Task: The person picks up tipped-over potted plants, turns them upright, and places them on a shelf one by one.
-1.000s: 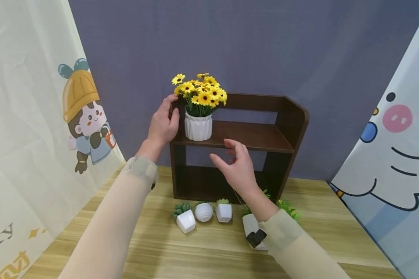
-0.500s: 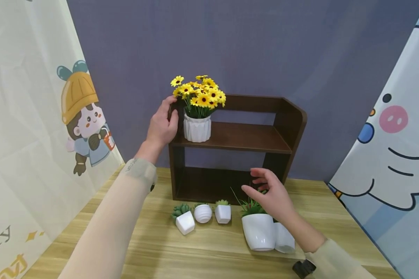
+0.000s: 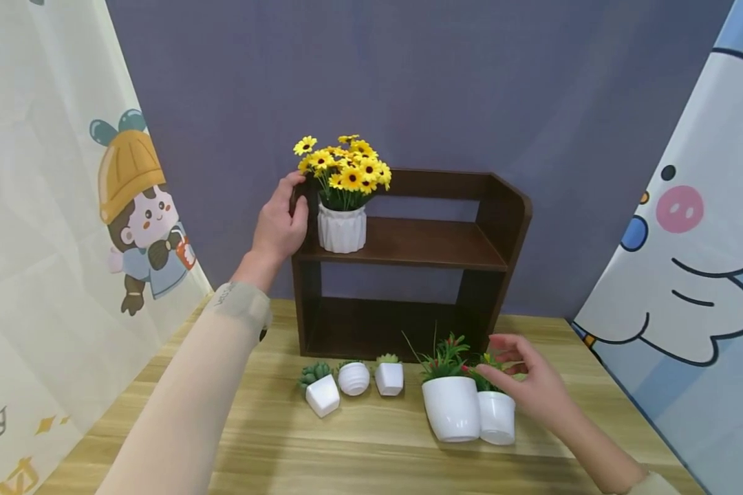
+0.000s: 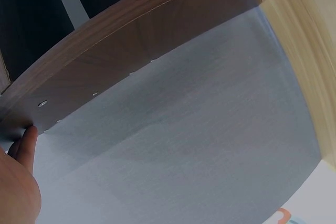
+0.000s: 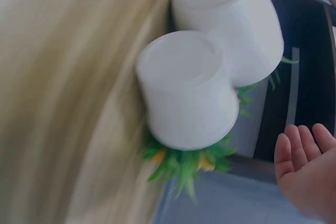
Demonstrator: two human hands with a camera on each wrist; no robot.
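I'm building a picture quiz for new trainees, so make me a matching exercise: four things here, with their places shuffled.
1. pot of yellow flowers
2. left hand
3. right hand
4. small rounded pot

A. near the two larger plant pots
B. between two small angular pots
C. on the upper shelf
D. touching the left side panel

Pairs: 1-C; 2-D; 3-A; 4-B

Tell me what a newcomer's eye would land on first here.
Probably the yellow flowers in their ribbed white pot, at the upper left of the brown shelf. Next comes the large pink-nosed cartoon along the head view's right edge. Then the left hand touching the shelf's left side, and the right hand beside the rightmost white pot.
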